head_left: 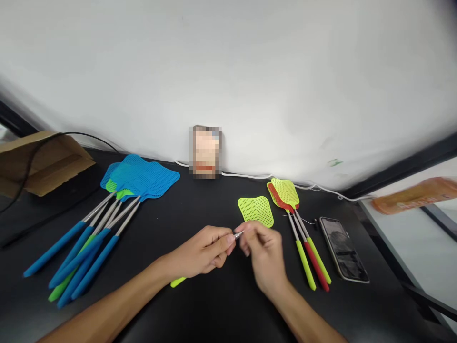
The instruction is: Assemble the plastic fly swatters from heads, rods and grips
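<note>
My left hand (pixel 205 252) is closed around a fly swatter handle, whose yellow-green end (pixel 177 282) shows below the palm. A short silver metal tip (pixel 238 235) sticks out past its thumb. Thumb and fingers of my right hand (pixel 264 255) pinch at this tip. Just behind the right hand lies a yellow-green perforated fly swatter head (pixel 256 211); its lower edge is hidden, so I cannot tell whether it joins the rod.
Several blue and green fly swatters (pixel 139 178) are piled at left. Yellow-green and red swatters (pixel 285 193) lie at right, beside a phone (pixel 344 250). A brown cardboard box (pixel 46 164), a blurred-out package (pixel 205 152), a white cable (pixel 246 176) and an orange packet (pixel 416 195) are farther out.
</note>
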Available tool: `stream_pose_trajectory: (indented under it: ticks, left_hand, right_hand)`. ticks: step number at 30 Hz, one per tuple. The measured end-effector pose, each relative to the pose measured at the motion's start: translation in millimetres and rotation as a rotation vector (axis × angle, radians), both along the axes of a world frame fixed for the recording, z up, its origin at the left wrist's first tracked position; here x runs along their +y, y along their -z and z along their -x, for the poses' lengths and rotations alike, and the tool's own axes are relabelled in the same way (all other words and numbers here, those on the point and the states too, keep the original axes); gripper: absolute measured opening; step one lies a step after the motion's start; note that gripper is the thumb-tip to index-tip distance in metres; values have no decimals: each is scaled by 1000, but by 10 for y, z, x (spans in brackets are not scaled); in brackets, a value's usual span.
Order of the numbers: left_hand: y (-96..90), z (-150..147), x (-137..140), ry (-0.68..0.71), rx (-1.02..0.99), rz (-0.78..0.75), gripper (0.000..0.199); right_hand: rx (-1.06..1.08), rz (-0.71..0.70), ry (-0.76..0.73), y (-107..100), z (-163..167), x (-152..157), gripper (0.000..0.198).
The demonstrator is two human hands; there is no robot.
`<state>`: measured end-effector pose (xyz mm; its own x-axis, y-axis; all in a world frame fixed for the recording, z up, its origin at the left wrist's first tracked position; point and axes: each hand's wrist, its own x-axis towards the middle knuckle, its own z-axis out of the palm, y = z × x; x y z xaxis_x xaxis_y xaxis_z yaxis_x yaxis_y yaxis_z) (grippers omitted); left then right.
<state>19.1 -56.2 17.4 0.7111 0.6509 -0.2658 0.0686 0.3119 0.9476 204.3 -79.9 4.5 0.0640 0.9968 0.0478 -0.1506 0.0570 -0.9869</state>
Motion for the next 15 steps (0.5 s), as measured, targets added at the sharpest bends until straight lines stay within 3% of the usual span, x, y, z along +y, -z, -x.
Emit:
stream_pose_trajectory:
  ticks: [3,9,15]
  left_hand:
    - [-9,-40,-13,-35,-33,-31,47]
    - [-40,-63,-6,-41,-35,-14,46]
    - [-31,-39,-20,4,34,-11,47]
  right_hand:
    - [-1,21,-90,33,86,-28,32]
    - [55,50,-43,-27,-42,62,29]
    - [165,20,191,-168,-305,219,30]
